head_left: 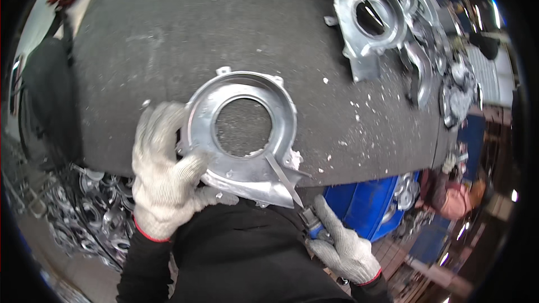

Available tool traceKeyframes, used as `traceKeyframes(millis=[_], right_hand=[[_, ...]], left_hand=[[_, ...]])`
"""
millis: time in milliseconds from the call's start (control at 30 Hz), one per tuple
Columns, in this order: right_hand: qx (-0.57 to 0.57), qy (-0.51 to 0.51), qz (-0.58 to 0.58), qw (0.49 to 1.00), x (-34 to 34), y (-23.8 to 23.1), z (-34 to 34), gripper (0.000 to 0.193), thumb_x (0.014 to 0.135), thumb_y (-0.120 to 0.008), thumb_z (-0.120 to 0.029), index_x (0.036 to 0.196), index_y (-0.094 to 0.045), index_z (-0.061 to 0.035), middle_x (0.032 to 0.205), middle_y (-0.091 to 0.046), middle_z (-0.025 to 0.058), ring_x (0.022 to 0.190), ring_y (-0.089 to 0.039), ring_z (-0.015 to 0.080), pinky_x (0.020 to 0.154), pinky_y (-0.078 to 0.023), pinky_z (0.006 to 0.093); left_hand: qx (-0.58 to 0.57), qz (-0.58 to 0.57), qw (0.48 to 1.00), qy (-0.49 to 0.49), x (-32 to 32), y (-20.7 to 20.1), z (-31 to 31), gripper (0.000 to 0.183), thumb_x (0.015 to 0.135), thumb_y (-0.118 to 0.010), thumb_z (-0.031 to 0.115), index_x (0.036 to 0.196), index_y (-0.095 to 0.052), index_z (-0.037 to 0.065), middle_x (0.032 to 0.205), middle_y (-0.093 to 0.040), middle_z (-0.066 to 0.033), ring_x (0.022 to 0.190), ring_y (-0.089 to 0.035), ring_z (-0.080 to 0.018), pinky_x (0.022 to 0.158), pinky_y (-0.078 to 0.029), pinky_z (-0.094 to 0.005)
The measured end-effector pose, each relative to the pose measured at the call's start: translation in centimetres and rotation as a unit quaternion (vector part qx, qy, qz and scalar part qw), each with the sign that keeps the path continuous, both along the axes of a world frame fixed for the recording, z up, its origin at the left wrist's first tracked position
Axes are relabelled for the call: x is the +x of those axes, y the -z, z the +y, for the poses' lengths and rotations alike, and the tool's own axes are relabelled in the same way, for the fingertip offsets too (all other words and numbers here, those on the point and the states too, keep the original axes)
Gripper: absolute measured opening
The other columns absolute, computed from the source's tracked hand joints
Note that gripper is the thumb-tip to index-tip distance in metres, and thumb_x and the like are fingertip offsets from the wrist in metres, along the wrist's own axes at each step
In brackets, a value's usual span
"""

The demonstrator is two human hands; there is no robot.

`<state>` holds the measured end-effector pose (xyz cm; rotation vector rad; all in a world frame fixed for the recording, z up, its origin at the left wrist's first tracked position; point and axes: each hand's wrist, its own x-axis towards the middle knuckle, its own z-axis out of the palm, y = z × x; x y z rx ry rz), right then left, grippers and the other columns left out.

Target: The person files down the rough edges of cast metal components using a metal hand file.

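Note:
A silvery cast-metal housing (200, 111) with a large round opening lies at the near edge of the dark work surface. My left hand (164, 177), in a pale knit glove, grips its left side, the thumb over the rim and the fingers along the outside. In my gloved right hand (347, 249) is a power tool (312, 223) with a dark head and a blue band, just off the housing's near right corner. A narrow grey strip (285, 182) runs between the housing and the tool head; whether it is the tool's blade I cannot tell.
More metal housings (359, 56) are heaped at the far right of the dark surface (151, 28), where pale chips are scattered. A blue bin (359, 205) with metal parts stands below the right edge. Many castings (104, 213) lie low at left. Another person (453, 199) is at far right.

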<state>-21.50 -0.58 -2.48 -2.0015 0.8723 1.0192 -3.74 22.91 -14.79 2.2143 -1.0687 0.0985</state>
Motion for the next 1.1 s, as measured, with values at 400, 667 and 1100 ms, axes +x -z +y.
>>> traceKeyframes(millis=[400,667,1100], right_hand=[[-0.049,0.014,0.073,0.996,0.5,-1.0,2.3,0.084,0.087,-0.072,-0.027,0.16,-0.03,-0.0169,0.137,-0.062,0.0216,0.124,-0.062,0.0371,0.106,-0.046,0.0401],[-0.032,0.002,0.04,0.999,0.9,-0.5,0.6,0.083,0.087,-0.072,-0.026,0.159,-0.033,-0.0156,0.129,-0.067,0.0195,0.118,-0.066,0.0356,0.101,-0.05,0.0373],[-0.026,-0.346,0.002,0.938,4.6,0.2,-3.7,0.073,0.092,-0.067,-0.049,0.154,-0.037,-0.0278,0.09,-0.07,0.0142,0.072,-0.072,0.0361,0.062,-0.058,0.0451]], left_hand=[[-0.081,-0.01,0.995,-0.048,-1.1,0.9,-1.0,0.062,0.061,-0.075,0.067,0.076,-0.06,0.008,0.104,-0.054,-0.0162,0.088,-0.057,-0.0358,0.071,-0.045,-0.0493],[0.037,-0.048,0.998,-0.009,0.5,-0.7,1.7,0.067,0.069,-0.067,0.068,0.106,-0.066,0.013,0.115,-0.055,-0.016,0.103,-0.055,-0.0392,0.086,-0.043,-0.0595],[0.08,0.006,0.995,0.05,3.7,0.5,2.2,0.078,0.069,-0.066,0.053,0.132,-0.065,0.007,0.14,-0.06,-0.0138,0.137,-0.046,-0.0413,0.118,-0.026,-0.057]])
